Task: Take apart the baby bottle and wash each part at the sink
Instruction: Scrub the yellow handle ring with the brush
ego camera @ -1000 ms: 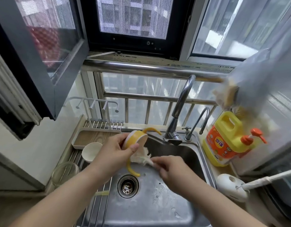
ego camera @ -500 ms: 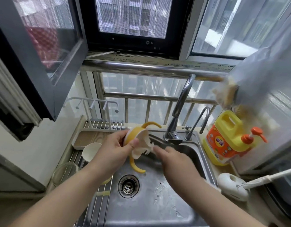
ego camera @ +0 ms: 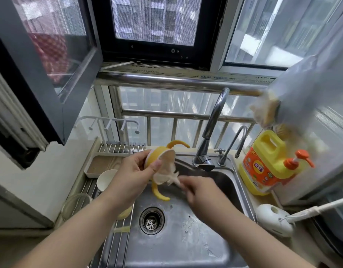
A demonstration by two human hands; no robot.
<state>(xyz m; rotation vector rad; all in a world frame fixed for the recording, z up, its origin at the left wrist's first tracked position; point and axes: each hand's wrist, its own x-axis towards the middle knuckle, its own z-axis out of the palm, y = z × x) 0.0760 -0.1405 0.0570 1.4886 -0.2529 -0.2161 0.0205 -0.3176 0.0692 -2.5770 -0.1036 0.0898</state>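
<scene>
My left hand [ego camera: 137,172] grips the yellow bottle collar [ego camera: 159,154] with its two curved yellow handles, held over the steel sink [ego camera: 176,238]. A pale nipple or cloth-like part [ego camera: 165,171] sticks out of the collar toward the right. My right hand [ego camera: 200,192], blurred with motion, pinches a small white brush or cloth [ego camera: 174,179] against that part. A white cap [ego camera: 106,179] and a clear glass bottle body [ego camera: 76,206] lie on the rack to the left. A yellowish part [ego camera: 125,212] shows under my left forearm.
The tall faucet [ego camera: 211,130] and a smaller tap [ego camera: 236,140] stand behind the basin. A yellow detergent jug [ego camera: 267,163] with an orange pump sits at right, a white holder [ego camera: 273,219] below it. A drying rack [ego camera: 108,163] lines the left side. The drain [ego camera: 151,220] lies mid-basin.
My left hand lifted the collar a little and tilted it up. My right hand moved up to the pale part and keeps rubbing it.
</scene>
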